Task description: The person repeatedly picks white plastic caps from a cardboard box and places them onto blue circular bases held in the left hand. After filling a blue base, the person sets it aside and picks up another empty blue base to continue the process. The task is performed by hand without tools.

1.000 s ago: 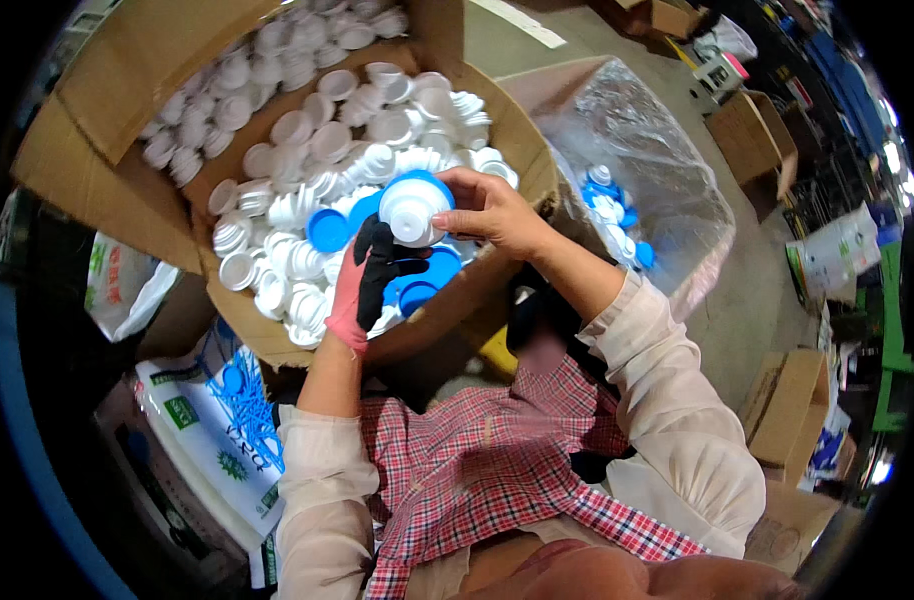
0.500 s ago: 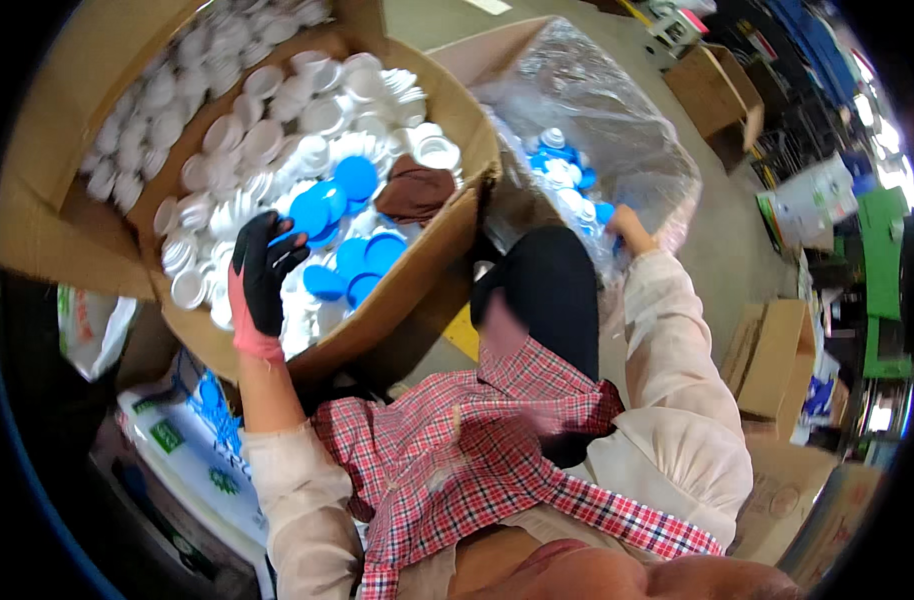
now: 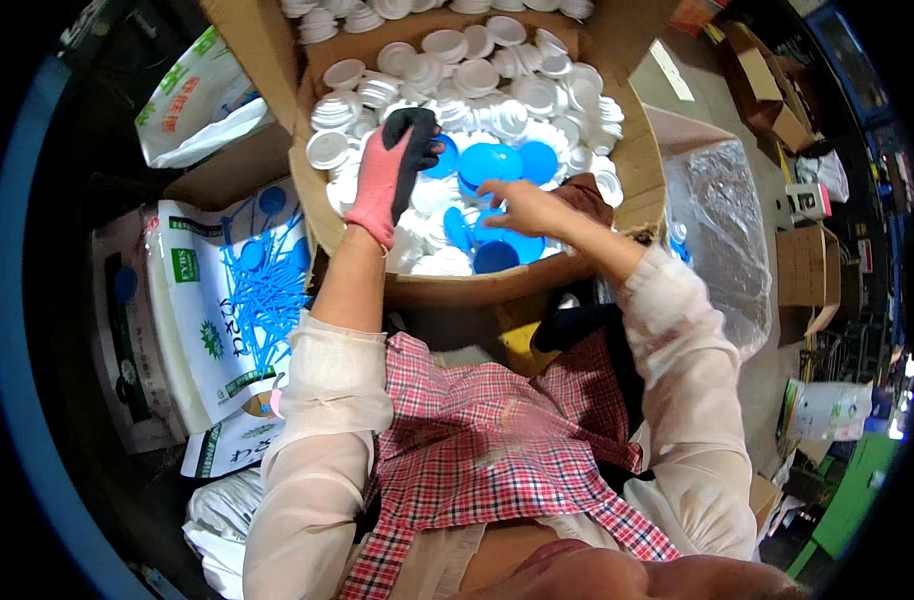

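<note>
Reaching both hands — left hand, right hand — among blue caps.

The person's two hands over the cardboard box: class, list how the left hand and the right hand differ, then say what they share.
The left hand wears a pink and black glove; the right hand is bare. The left hand lies by the white caps at the edge of the blue ones; the right hand's fingers rest on the blue caps. Both reach into the cardboard box.

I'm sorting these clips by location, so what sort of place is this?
Probably a small workshop or packing area. A big cardboard box is full of white caps and blue caps, with more cartons and a clear plastic bag on the floor.
</note>
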Demonstrator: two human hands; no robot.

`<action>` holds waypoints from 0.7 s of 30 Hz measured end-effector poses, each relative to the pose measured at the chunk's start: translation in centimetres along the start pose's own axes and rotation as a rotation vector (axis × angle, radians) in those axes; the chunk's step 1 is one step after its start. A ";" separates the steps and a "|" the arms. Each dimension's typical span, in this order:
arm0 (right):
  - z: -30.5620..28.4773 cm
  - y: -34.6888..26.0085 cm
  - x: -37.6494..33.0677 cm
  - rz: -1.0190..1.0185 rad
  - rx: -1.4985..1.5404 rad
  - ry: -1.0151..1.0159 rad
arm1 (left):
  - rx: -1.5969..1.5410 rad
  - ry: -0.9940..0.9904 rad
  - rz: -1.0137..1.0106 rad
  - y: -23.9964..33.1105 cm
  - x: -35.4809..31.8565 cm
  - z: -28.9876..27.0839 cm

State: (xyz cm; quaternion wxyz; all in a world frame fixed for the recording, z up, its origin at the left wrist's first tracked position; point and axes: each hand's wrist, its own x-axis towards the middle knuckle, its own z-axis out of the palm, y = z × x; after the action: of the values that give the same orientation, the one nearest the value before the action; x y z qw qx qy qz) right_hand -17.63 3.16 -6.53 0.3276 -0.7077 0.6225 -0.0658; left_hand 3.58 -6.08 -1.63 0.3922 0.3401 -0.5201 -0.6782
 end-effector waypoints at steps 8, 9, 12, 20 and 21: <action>5.0 0.4 8.0 0.335 -0.056 -0.036 | 0.704 -0.064 0.134 0.6 -0.5 -2.7; 3.4 0.5 7.3 0.293 0.042 0.061 | 0.910 -0.109 0.085 -0.4 -0.5 -3.3; -2.6 -3.0 5.0 0.195 0.405 0.196 | 1.194 -0.190 -0.188 0.3 -1.3 -2.2; 5.5 -0.2 7.5 0.310 -0.240 -0.040 | 1.271 -0.209 -0.194 0.8 -0.2 -2.2; 5.6 0.2 8.0 0.297 -0.281 -0.026 | 1.305 -0.240 -0.189 0.2 0.1 -2.3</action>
State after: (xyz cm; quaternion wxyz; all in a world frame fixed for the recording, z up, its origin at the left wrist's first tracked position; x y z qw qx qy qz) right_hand -13.27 -2.07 -13.56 0.2396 -0.6478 0.7187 0.0801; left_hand 5.55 -7.14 -2.00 -0.0156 0.4737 -0.8318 -0.2890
